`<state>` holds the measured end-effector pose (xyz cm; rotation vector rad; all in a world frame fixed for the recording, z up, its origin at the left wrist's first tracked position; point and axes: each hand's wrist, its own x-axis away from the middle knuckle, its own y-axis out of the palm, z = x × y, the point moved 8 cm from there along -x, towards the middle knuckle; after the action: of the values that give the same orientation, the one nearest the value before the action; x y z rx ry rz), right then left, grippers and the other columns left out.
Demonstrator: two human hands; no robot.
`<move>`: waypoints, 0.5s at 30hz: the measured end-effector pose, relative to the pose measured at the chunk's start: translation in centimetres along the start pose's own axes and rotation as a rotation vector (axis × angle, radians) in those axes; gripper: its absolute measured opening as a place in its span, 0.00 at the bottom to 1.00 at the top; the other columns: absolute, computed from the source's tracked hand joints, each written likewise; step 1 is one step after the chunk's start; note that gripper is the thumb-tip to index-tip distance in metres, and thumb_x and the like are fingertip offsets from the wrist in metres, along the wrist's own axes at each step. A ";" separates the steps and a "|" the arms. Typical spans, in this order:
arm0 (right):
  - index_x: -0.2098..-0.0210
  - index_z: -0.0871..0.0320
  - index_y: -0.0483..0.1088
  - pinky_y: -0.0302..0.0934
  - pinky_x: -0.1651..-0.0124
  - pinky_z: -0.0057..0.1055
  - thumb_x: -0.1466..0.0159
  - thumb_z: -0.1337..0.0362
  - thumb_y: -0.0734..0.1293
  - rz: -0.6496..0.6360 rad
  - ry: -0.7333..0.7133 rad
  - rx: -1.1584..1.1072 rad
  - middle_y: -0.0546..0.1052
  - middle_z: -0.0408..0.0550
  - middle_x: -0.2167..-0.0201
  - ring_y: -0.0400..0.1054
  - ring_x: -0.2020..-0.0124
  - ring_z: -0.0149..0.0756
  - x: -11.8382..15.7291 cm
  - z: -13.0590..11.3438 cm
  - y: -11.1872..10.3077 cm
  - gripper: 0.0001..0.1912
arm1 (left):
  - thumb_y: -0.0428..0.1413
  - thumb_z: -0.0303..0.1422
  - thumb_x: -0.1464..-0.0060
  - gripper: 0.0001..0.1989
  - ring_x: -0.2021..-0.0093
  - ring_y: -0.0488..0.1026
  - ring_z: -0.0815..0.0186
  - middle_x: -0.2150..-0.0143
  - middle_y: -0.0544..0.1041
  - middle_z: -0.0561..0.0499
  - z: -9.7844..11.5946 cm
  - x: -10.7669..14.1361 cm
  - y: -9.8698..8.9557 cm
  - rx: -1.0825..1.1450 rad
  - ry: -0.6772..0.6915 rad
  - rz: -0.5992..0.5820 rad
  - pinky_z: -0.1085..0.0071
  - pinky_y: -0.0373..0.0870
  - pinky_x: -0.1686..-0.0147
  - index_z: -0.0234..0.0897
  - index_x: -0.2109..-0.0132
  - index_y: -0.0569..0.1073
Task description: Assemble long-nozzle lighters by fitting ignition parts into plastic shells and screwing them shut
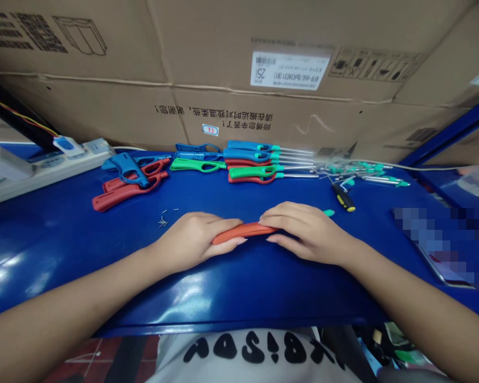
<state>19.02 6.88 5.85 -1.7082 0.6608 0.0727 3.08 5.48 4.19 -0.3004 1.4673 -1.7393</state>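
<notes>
Both hands grip one red-orange utility lighter just above the blue tabletop, near its middle. My left hand is closed round the left end of the handle, thumb and fingers pressed on it. Over the other end lies my right hand, its fingers curled on the body and hiding most of that part. A teal tip shows past the right hand's knuckles. Several small metal pins lie on the table left of my left hand.
Loose handle shells lie at left; finished-looking lighters are stacked at the back. Right of them are teal-tipped rods and a yellow-black screwdriver. A phone sits right, a power strip left. A cardboard box walls the back.
</notes>
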 end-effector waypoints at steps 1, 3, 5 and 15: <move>0.48 0.56 0.70 0.68 0.50 0.39 0.28 0.62 0.62 0.050 -0.014 0.000 0.79 0.54 0.52 0.73 0.52 0.41 0.0 -0.3 -0.2 0.12 | 0.47 0.47 0.31 0.22 0.67 0.80 0.61 0.63 0.83 0.48 -0.1 0.0 0.1 0.019 -0.011 -0.004 0.69 0.72 0.66 0.39 0.47 0.77; 0.52 0.56 0.71 0.69 0.54 0.38 0.29 0.65 0.62 0.116 -0.011 -0.001 0.80 0.52 0.57 0.73 0.56 0.39 -0.1 -0.6 -0.3 0.09 | 0.47 0.47 0.31 0.21 0.67 0.80 0.62 0.62 0.83 0.48 0.0 0.0 0.3 0.045 -0.022 -0.014 0.70 0.71 0.66 0.40 0.47 0.77; 0.56 0.57 0.71 0.69 0.57 0.37 0.29 0.66 0.61 0.139 0.016 0.026 0.80 0.52 0.61 0.73 0.59 0.39 -0.1 -0.7 -0.2 0.08 | 0.46 0.47 0.30 0.21 0.67 0.80 0.61 0.62 0.83 0.48 0.1 0.0 0.4 0.059 -0.032 -0.035 0.69 0.71 0.66 0.40 0.47 0.77; 0.57 0.59 0.72 0.66 0.58 0.36 0.27 0.65 0.59 0.078 0.020 0.169 0.80 0.52 0.60 0.72 0.58 0.40 -0.6 -1.5 0.8 0.11 | 0.48 0.39 0.30 0.16 0.62 0.77 0.62 0.58 0.79 0.48 1.3 0.1 1.0 0.088 -0.135 -0.074 0.70 0.71 0.63 0.40 0.43 0.73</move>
<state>17.72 5.65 5.74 -1.5226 0.7278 0.0532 4.30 4.49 3.62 -0.4219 1.2942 -1.8000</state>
